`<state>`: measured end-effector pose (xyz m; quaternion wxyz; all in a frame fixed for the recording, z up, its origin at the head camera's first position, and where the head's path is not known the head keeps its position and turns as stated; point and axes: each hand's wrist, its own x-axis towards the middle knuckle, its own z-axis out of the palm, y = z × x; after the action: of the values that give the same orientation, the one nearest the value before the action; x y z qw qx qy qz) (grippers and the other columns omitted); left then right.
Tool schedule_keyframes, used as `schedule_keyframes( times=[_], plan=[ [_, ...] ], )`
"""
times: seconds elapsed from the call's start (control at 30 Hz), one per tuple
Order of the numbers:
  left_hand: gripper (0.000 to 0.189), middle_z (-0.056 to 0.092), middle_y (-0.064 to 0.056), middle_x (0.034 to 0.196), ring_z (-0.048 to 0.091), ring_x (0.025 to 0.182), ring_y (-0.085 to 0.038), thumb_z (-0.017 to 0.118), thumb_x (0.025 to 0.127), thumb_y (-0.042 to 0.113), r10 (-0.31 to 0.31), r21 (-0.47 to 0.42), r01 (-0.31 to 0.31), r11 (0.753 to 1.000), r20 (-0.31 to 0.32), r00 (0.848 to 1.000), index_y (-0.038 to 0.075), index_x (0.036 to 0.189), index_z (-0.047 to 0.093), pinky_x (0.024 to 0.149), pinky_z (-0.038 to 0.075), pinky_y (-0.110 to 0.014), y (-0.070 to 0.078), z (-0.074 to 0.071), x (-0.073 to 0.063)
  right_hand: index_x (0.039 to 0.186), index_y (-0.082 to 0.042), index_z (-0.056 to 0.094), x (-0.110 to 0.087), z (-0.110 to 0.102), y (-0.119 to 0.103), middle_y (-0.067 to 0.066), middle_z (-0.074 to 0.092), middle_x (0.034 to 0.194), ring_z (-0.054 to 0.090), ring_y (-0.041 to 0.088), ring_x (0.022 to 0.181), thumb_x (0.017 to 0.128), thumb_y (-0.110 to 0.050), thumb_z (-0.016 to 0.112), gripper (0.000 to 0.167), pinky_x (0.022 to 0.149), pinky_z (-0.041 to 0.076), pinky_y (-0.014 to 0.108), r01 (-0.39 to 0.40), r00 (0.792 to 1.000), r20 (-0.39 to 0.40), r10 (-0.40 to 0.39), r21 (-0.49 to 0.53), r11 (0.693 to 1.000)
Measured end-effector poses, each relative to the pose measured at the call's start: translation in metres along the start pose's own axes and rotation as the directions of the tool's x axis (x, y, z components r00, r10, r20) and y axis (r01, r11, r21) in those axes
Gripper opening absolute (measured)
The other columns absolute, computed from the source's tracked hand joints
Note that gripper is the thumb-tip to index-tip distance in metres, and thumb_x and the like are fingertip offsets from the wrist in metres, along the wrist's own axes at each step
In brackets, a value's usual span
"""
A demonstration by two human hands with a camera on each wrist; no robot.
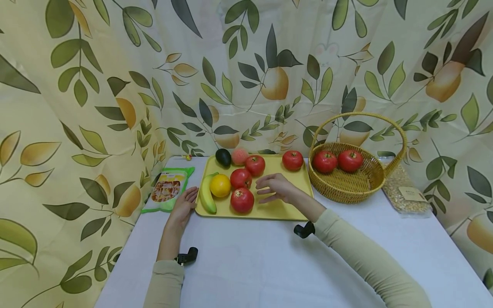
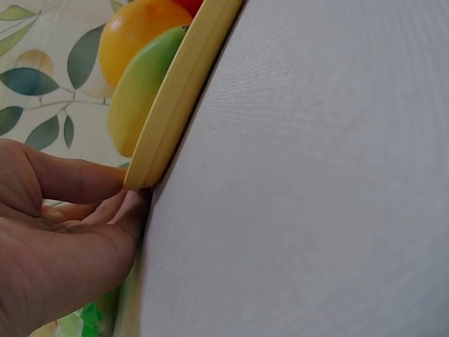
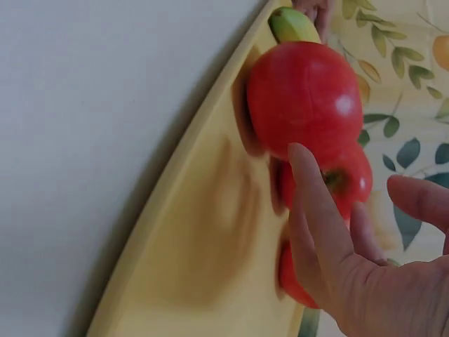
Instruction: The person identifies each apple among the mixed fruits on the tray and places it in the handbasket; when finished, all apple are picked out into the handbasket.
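Note:
At the left edge of the yellow tray (image 1: pixel 277 209), my left hand (image 1: pixel 186 203) pinches the rim between thumb and fingers. A yellow-green banana (image 1: pixel 207 194) lies just inside that edge, beside an orange (image 1: pixel 220 185). My right hand (image 1: pixel 278 188) hovers over the tray with fingers spread and nothing in them. Its fingertips (image 3: pixel 298 158) overlap the nearest red apple (image 3: pixel 305 98) in the right wrist view. That apple, with a pale speckled top, sits in front of two more red apples (image 1: pixel 241 178). A fourth-side red apple (image 1: pixel 292 160) rests alone at the tray's back right.
An avocado (image 1: pixel 223 158) and a peach (image 1: pixel 239 156) lie at the tray's back left. Right of the tray, a wicker basket (image 1: pixel 348 194) with a tall handle holds two red apples. A green package (image 1: pixel 169 188) lies left; a clear bag of grains (image 1: pixel 404 192) lies far right.

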<state>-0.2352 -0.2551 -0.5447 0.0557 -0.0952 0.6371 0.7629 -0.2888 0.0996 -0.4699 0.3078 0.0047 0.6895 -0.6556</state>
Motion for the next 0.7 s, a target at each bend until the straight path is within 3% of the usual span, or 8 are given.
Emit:
schedule_keyframes(
  times=[0.47, 0.7],
  plan=[
    [0.075, 0.028, -0.021, 0.168, 0.025, 0.157, -0.031, 0.034, 0.091, -0.027, -0.006, 0.005, 0.006, 1.0, -0.002, 1.0, -0.003, 0.162, 0.026, 0.129, 0.022, -0.039, 0.001, 0.0, 0.002, 0.14, 0.009, 0.054, 0.01, 0.017, 0.017, 0.018, 0.064, 0.125, 0.066, 0.037, 0.115, 0.102, -0.013, 0.062, 0.045, 0.088, 0.061, 0.057, -0.007, 1.0, 0.005, 0.007, 0.0, 1.0],
    [0.075, 0.028, -0.021, 0.168, 0.026, 0.156, -0.031, 0.035, 0.091, -0.027, -0.007, 0.01, 0.007, 1.0, -0.004, 1.0, -0.003, 0.162, 0.026, 0.129, 0.022, -0.039, 0.0, 0.0, 0.002, 0.135, 0.004, 0.057, 0.014, 0.023, 0.023, 0.019, 0.064, 0.13, 0.068, 0.037, 0.112, 0.1, -0.02, 0.068, 0.044, 0.087, 0.062, 0.056, -0.035, 0.999, -0.002, 0.035, 0.007, 0.999]
  ],
)
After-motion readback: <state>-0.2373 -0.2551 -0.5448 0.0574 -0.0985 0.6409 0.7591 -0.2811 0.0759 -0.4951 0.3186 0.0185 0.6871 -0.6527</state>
